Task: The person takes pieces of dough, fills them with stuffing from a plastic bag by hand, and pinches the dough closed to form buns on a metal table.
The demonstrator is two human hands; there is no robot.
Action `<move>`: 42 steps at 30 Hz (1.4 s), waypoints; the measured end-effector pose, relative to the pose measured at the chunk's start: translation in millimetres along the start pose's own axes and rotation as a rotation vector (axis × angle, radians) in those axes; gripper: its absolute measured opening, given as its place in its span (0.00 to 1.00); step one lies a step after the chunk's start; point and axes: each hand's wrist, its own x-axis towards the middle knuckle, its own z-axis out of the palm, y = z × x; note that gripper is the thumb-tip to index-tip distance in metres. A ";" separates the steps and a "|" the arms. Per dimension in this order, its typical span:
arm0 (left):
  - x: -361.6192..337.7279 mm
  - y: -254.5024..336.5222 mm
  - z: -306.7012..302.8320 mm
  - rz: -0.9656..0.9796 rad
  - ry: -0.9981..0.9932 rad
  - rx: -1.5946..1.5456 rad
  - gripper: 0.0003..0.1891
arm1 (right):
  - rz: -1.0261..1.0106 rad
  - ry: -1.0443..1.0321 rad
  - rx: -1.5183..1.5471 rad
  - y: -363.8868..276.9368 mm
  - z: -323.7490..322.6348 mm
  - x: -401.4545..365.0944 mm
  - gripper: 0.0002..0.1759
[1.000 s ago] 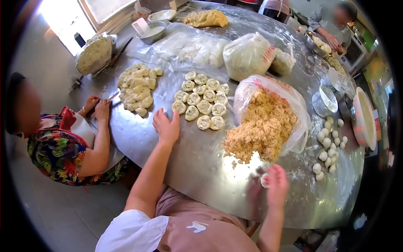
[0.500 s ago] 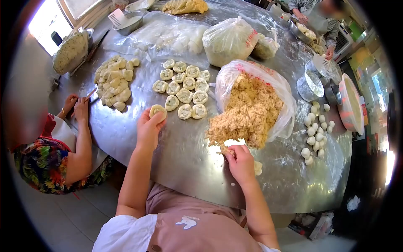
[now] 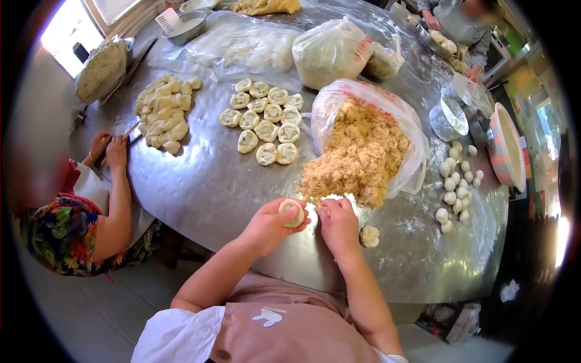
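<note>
A round cupped piece of dough (image 3: 292, 213) sits in my left hand (image 3: 270, 225), thumb pressed on its middle. Just right of it, my right hand (image 3: 339, 225) pinches a small bit of crumbly filling at the lower edge of the filling heap (image 3: 363, 151). That brown heap spills from an open plastic bag (image 3: 417, 142). A lone dough piece (image 3: 369, 236) lies on the metal table right of my right hand. Beyond my left hand, several round filled dough pieces (image 3: 266, 130) are set out in rows.
Cut dough lumps (image 3: 162, 115) lie left on the metal table (image 3: 200, 181), near a co-worker's hands (image 3: 112, 148) on a tool. Small white balls (image 3: 451, 181), a metal pot (image 3: 448, 119) and a pink basin (image 3: 507, 148) are right. Another person works at the far right.
My left hand has moved right and nearer me with the dough, from beside the rows to next to my right hand. My right hand has shifted slightly; its fingertips stay near the heap's edge.
</note>
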 end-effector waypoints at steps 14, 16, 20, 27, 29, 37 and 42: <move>20.4 -28.0 32.2 -0.023 0.017 0.097 0.16 | -0.025 -0.022 0.327 -31.8 -32.9 -6.8 0.13; 20.6 -29.1 33.5 -0.010 0.015 0.056 0.16 | -0.049 0.019 0.365 -32.4 -31.3 -8.7 0.14; 26.9 -33.3 33.1 -0.008 0.032 0.054 0.15 | -0.048 0.039 0.284 -26.0 -33.9 -12.0 0.12; 27.8 -34.4 23.2 -0.015 -0.113 0.015 0.13 | 0.095 0.136 0.370 -27.3 -33.7 -5.3 0.12; 27.7 -33.8 26.6 0.009 -0.148 -0.039 0.14 | 0.080 0.082 0.382 -24.9 -41.3 -4.3 0.15; 21.8 -27.7 22.3 -0.104 -0.114 -0.061 0.14 | -0.175 -0.175 0.268 -26.9 -64.1 -3.4 0.27; 23.1 -30.9 16.1 -0.096 -0.096 -0.134 0.14 | -0.269 -0.068 0.093 -22.9 -53.0 -8.0 0.21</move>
